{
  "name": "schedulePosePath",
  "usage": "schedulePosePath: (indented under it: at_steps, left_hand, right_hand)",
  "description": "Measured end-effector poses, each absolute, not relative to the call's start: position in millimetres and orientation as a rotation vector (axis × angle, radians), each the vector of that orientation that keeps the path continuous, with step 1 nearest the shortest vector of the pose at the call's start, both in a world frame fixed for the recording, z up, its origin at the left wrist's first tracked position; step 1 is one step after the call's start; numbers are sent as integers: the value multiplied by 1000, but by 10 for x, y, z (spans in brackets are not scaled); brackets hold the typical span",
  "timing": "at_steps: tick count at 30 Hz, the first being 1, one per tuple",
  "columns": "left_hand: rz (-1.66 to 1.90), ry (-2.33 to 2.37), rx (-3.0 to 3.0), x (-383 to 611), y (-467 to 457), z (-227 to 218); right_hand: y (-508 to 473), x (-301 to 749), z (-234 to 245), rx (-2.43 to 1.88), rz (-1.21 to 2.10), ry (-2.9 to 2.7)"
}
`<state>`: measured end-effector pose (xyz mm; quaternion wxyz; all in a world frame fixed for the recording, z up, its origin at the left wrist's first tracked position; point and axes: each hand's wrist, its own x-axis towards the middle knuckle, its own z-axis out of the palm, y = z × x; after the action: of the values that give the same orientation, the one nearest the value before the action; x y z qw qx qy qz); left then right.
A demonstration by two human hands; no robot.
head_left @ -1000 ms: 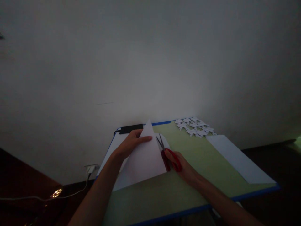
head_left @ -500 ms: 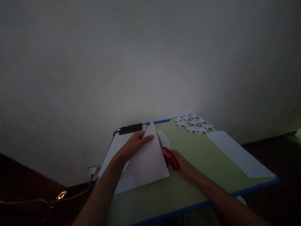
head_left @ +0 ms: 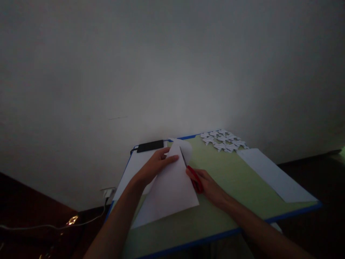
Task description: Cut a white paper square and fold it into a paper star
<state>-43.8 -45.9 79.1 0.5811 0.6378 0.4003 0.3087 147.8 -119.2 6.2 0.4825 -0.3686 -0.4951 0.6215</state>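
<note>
A white sheet of paper (head_left: pixel 169 192), raised and tilted above the table, is gripped near its upper end by my left hand (head_left: pixel 154 166), thumb on the near face. My right hand (head_left: pixel 208 182) is closed around the red handles of a pair of scissors (head_left: pixel 197 181). Their dark blades lie along the sheet's right edge, close to my left thumb. Behind the blades a curved strip of paper (head_left: pixel 187 148) bends away to the right. Part of the left fingers is hidden behind the sheet.
The green table (head_left: pixel 218 201) has a blue edge. Folded paper pieces (head_left: pixel 222 140) are grouped at the back right, near a white paper stack (head_left: pixel 275 174). A black phone-like device (head_left: pixel 150 146) lies at the back left on more white paper (head_left: pixel 132 172). The wall (head_left: pixel 172 79) rises behind.
The curled strip behind the blades has folded over further, and the pointed top of the sheet has gone. The sheet's lower right corner has shifted slightly right and down.
</note>
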Motion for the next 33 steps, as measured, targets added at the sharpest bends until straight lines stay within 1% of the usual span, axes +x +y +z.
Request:
schedulePosePath:
  at_steps: [8,13,19,22,24,26,27,28,29,30,31,33]
  left_hand:
    - [815,994,1502,-456,-441,792]
    - [816,994,1491,-497,-408,774]
    - [816,1081,1490,-503,-385,754]
    - [817,1109,1487,-505,-366,725]
    - [825,1142,1477,-507,-356,708]
    - [843,1186,1473,-508,-352,698]
    - [853,1205,1476,-507,-352,695]
    - [860,1214,1482,-506,-353,694]
    - [858,1210,1488,-504,-356,694]
    - [846,1195,1493,-502,-359,695]
    - [830,1174,1499,-500,-363,695]
    - [801,1126,1510,-497,-365,694]
  right_hand:
    - [-1202,1503,-16,-870,1568,-1223]
    - [-1223,1553,-38,-848,1635,-1229]
    - [-1362,1803,77,-1061,1695,-1335]
    - [-1434,2012,199,-1272,1560,-1475]
    - [-1441,2161,271,-1443,1382,-1643]
    - [-1422,2301,333,-1717,1027,-1746]
    - [-1410,2365,362,-1862,777,-1787]
    - [-1402,2424,390,-1947,550,-1822]
    - [-1400,2478,416,-1985,398,-1844]
    - [-1406,2528,439,-1992,333,-1864]
    - [-1420,2574,458,-1959,340,-1890]
    - [-1463,2657,482,-1841,488,-1959]
